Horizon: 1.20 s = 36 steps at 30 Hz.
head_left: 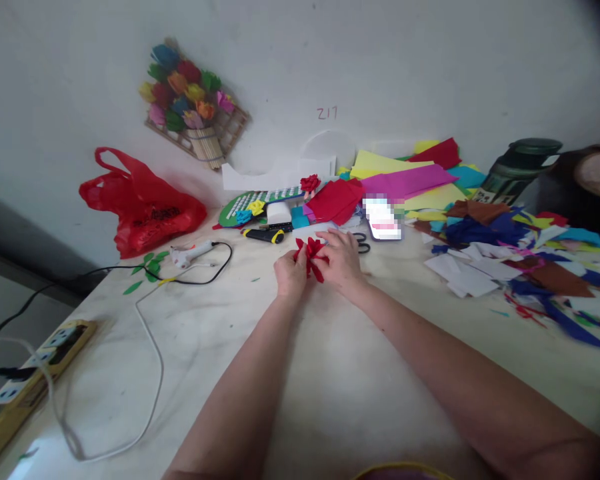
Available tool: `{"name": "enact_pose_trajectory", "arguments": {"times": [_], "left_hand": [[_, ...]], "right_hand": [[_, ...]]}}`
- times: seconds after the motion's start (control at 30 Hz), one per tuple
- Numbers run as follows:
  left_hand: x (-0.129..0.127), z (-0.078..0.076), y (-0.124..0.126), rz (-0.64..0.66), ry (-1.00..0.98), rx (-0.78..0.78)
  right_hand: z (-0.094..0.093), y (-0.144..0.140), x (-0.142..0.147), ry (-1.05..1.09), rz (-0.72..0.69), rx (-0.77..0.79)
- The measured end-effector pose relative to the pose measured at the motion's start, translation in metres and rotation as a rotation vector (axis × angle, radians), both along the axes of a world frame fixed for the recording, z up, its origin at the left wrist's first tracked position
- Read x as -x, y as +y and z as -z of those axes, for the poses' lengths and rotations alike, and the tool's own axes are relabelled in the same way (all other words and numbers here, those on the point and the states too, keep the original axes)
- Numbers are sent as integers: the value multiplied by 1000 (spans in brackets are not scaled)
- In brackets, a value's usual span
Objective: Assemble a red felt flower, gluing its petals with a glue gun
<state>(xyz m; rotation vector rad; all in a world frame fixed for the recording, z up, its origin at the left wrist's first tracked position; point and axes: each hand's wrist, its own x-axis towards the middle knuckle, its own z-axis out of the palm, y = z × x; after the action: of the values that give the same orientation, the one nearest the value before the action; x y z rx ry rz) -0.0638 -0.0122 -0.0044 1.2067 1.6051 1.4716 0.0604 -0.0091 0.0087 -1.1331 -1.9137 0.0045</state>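
Both the left hand (pixel 290 273) and the right hand (pixel 341 259) are pinching a red paper flower (pixel 311 256) just in front of the black scissors (pixel 362 244).

Head camera: looks forward-down, table (pixel 330 373) near, wall behind.

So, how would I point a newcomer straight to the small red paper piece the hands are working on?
Start at the pale tabletop and follow both bare forearms to where they meet near its middle. The left hand and right hand pinch a small crumpled red paper flower between them. Unlike the red flat sheets behind, it is ruffled and held.
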Motion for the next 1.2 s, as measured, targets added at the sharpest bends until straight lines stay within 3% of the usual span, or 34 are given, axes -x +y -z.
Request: {"name": "enact_pose_trajectory", "arguments": {"times": [0.27,0.4,0.63,0.8,1.2], "left_hand": [[-3,-8,-3,88,-193,-9],[-2,-4,-1,74,-190,-17],[0,3,1,11,-4,-44],[-5,5,0,39,-60,-46],[-11,9,-3,75,-64,-24]], "right_hand": [[-3,10,-6,89,-79,134],[1,12,-4,125,-50,180],[-5,-2,0,63,16,34],[-8,-9,0,-62,36,-74],[-8,-7,-4,-163,57,-37]]}}
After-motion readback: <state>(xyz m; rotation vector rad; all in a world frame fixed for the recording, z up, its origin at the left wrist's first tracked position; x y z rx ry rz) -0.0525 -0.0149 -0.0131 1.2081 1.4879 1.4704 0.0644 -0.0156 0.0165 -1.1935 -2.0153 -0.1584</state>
